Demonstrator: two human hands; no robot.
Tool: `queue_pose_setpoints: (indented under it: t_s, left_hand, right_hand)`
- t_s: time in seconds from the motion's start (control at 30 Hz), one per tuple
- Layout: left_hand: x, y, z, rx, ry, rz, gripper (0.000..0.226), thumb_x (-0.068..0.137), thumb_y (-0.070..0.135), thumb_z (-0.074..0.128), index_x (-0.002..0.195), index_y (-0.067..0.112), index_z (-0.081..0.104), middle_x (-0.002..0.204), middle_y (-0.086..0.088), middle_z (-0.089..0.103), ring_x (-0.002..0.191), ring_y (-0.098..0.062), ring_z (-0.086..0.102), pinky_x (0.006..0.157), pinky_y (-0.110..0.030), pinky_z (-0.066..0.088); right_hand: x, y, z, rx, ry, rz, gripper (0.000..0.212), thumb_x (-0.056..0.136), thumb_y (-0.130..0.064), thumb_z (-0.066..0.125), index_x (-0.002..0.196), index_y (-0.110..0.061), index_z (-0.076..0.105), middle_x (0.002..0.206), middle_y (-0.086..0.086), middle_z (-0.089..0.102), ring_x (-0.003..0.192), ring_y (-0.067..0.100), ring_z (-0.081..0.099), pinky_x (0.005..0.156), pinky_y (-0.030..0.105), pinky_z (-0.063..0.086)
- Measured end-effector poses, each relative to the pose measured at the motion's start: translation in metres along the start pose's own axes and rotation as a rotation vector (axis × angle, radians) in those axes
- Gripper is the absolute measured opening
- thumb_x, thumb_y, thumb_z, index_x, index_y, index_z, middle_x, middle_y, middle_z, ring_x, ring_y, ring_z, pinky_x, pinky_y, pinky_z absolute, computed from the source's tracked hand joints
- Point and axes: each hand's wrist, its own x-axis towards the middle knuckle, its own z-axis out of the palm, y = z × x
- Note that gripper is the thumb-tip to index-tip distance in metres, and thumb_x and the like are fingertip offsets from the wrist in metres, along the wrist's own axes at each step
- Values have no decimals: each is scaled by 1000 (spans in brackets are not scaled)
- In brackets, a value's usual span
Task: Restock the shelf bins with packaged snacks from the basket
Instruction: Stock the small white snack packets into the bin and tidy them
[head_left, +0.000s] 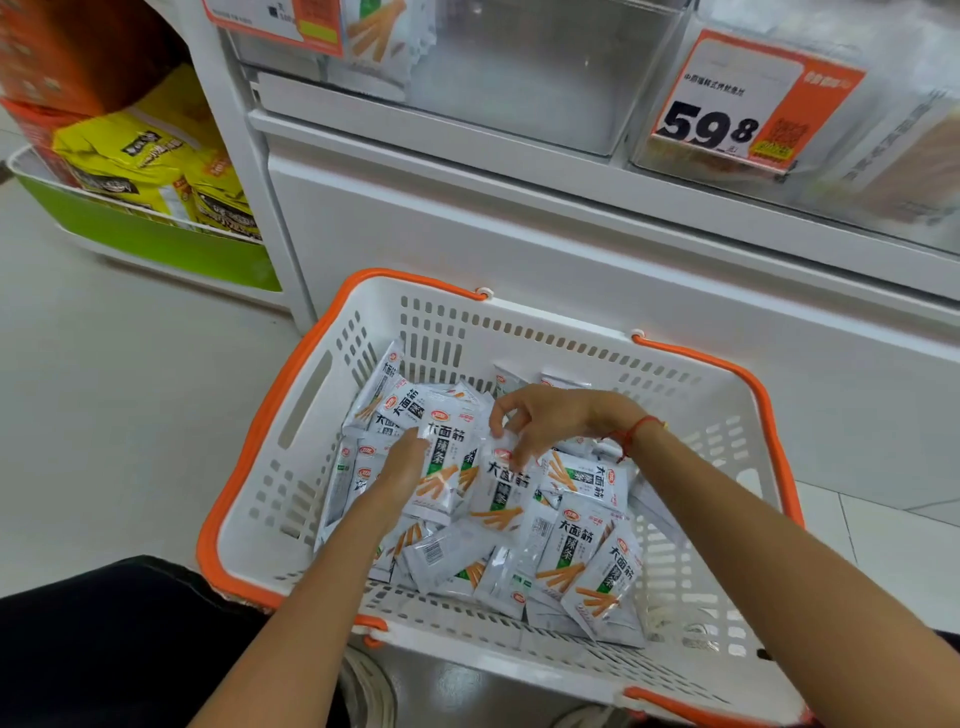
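A white basket with orange rim and handles sits on the floor in front of me, holding several small white snack packets printed with orange sticks. My left hand reaches into the pile, its fingers tucked behind an upright packet that it grips. My right hand hovers over the middle, its curled fingers pinching the top of another packet. Above, a clear shelf bin holds a few of the same packets at its left end.
The white shelf unit stands right behind the basket. An orange price tag reading 59.8 hangs on a bin at upper right. Yellow snack bags fill a green-fronted tray at left. Pale floor lies left of the basket.
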Motion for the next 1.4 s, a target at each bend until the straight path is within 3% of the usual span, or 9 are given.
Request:
queue_pose_setpoints:
  t_s: [0.13,0.27,0.43,0.57,0.7,0.83,1.03,1.2,1.4]
  left_hand:
    - [6,-4,-2,-12,23,28,38,103,13,27,138,9,39,139,-12,43,126,-27,43,98,-32,34]
    - [9,-8,1,-100,-94,-55,26,99,16,35,107,15,60,78,-6,69,64,-21,61,59,-27,46]
    - [-1,0,4,-154,-69,-94,31,93,20,37,65,15,50,57,-3,54,52,-17,44,53,-27,33]
    - [-19,8,9,-186,-69,-84,26,90,28,45,80,11,61,72,-8,63,62,-22,57,58,-26,46]
    - [-18,11,12,-183,-78,-30,86,56,48,60,132,10,53,138,-16,48,126,-35,45,110,-48,32]
    - [-42,48,11,-307,22,135,70,67,48,56,129,16,56,130,-13,55,117,-32,52,107,-49,36]
    - [-103,122,12,-390,131,410,43,88,26,48,125,3,53,126,-23,56,115,-34,55,102,-44,41]
    - [-143,183,8,-427,59,535,24,92,18,41,98,2,58,89,-19,62,76,-23,56,57,-20,48]
    - [-148,247,-11,-219,164,729,36,58,35,44,90,19,53,102,-11,56,97,-24,55,85,-36,46]
  right_hand:
    - [-4,-7,-3,67,-108,-26,37,84,4,64,105,-21,47,95,10,71,76,15,56,73,27,51]
    - [19,0,8,99,280,-94,36,82,5,63,102,-20,46,124,18,54,91,24,52,74,33,49]
    - [33,6,23,-99,541,-214,32,78,3,66,105,-11,55,113,8,54,98,16,46,78,21,35]
    - [31,-2,30,-155,608,-282,41,78,-2,69,115,-10,53,116,7,58,106,19,52,78,23,37]
    - [17,-15,28,-173,763,-293,58,78,-8,72,130,-14,46,126,7,53,110,20,50,94,34,45]
    - [-18,-40,13,106,753,-109,77,86,-18,67,146,-7,21,144,11,35,132,27,37,101,28,35]
    - [-42,-86,7,258,643,-106,49,84,-29,47,127,-5,51,112,7,55,80,17,54,59,24,43]
    - [-69,-134,-19,245,791,-374,21,84,-2,39,93,-8,58,87,12,63,66,13,58,61,25,49]
    - [-104,-171,-51,234,835,-580,25,89,3,36,95,-4,59,72,0,58,62,5,54,58,20,45]
